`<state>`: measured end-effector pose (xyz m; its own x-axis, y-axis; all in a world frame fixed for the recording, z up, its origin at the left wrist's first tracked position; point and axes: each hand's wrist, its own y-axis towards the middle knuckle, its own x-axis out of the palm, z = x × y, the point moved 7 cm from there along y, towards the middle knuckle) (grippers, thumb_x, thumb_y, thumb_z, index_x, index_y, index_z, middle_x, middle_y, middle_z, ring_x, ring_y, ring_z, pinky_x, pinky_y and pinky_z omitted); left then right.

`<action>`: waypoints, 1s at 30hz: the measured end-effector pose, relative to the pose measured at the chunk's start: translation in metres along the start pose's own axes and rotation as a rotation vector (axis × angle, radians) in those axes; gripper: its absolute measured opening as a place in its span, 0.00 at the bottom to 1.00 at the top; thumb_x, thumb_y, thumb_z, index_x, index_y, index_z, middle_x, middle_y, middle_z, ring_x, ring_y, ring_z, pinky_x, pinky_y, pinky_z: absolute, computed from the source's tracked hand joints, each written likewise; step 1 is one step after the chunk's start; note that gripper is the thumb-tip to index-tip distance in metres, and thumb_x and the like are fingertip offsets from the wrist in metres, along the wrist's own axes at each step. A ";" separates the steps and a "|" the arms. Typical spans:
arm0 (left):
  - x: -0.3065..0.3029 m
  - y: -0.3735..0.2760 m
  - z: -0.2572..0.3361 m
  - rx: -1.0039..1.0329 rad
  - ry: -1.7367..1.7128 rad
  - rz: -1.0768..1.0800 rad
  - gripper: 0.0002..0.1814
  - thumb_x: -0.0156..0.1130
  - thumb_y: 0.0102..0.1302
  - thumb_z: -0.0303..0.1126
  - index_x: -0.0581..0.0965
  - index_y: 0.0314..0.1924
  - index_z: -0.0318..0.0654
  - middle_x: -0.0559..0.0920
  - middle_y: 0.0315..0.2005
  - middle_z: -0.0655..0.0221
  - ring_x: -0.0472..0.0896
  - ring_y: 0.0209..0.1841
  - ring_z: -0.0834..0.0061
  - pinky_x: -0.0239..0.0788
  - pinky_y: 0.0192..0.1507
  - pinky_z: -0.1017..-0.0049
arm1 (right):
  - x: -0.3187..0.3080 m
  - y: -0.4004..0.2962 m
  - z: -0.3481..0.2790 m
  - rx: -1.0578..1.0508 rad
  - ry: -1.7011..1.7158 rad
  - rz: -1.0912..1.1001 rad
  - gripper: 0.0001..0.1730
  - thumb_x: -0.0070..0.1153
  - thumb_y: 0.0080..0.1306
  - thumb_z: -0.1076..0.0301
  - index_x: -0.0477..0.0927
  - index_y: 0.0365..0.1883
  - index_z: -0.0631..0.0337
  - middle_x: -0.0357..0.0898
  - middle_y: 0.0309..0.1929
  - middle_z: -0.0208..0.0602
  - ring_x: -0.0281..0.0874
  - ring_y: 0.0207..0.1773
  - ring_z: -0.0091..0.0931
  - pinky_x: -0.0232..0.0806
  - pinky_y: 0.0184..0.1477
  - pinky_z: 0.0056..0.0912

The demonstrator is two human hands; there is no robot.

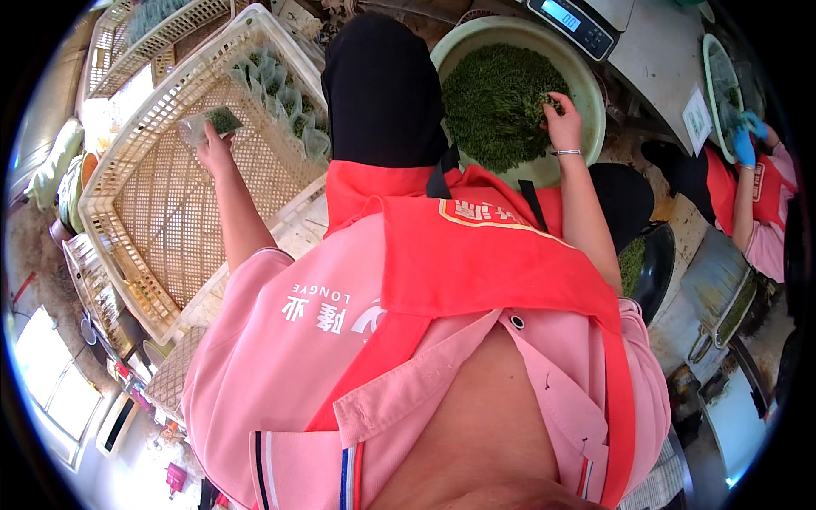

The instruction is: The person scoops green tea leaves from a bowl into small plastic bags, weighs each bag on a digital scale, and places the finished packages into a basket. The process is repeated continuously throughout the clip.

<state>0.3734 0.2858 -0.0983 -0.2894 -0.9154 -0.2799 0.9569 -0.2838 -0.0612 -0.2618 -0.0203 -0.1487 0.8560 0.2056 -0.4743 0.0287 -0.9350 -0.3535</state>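
My left hand (pixel 217 148) holds a clear plastic bag (pixel 223 119) partly filled with small green plant pieces, above a pale plastic crate (pixel 172 191). Along the crate's far right side stand several similar filled bags (pixel 280 95). Over the right part of a light green basin (pixel 590 127), my right hand (pixel 562 124) pinches a small clump of green plant pieces (pixel 540 108). A broad heap of the same loose pieces (pixel 497 108) covers much of the basin's bottom. Their exact kind is too small to tell.
Beyond the basin, a digital scale (pixel 570 25) rests on a metal table (pixel 656 70). A second crate (pixel 153 48) is at the upper left. At right, a gloved co-worker (pixel 752 191) handles a green-rimmed basin (pixel 714 83). A dark bowl (pixel 660 268) with green pieces sits beside me.
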 end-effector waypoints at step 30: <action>0.103 0.051 -0.090 0.061 0.528 -0.255 0.46 0.57 0.58 0.60 0.59 0.66 0.34 0.66 0.62 0.49 0.64 0.64 0.52 0.56 0.63 0.59 | 0.025 -0.016 0.044 -0.181 -0.181 -0.168 0.15 0.52 0.56 0.78 0.80 0.42 0.60 0.80 0.32 0.34 0.77 0.32 0.24 0.71 0.38 0.28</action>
<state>0.3949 0.2028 -0.2168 -0.4446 -0.5545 -0.7035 0.8509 -0.5068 -0.1383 -0.2636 0.0120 -0.1903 0.7261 0.3947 -0.5629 0.2677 -0.9165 -0.2973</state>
